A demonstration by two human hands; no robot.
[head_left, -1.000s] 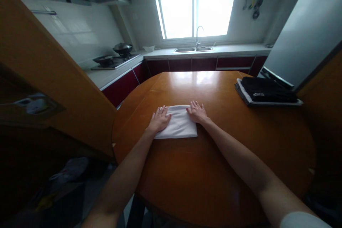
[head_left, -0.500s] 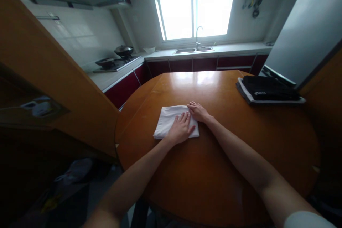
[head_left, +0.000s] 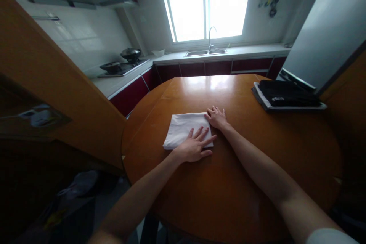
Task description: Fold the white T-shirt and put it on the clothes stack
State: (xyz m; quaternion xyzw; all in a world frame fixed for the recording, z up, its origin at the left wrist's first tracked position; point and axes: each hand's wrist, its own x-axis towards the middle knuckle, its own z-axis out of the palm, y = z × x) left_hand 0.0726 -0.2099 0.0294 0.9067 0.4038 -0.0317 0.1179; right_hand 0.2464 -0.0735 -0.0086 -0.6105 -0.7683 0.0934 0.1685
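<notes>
A white folded cloth [head_left: 180,127], perhaps a garment, lies flat on the wooden table [head_left: 228,190]. My left hand [head_left: 194,148] rests over its near right part, fingers spread, thumb off the near edge. At the cloth's far right corner is my right hand [head_left: 217,117], palm down with fingers apart; one finger touches the cloth's edge and the rest of the hand is over the table. Neither hand grips anything. The cloth's near right portion is partly hidden under my left hand.
A stack of folded dark and white clothes [head_left: 288,94] sits at the table's right side, near the fridge [head_left: 323,26]. Behind the table runs a counter with a sink [head_left: 206,52]. Pans [head_left: 130,54] stand on the stove at the left.
My right hand has slid slightly right, mostly off the cloth. My left hand has shifted toward me, and its fingers have spread wider. The cloth stays nearly in place.
</notes>
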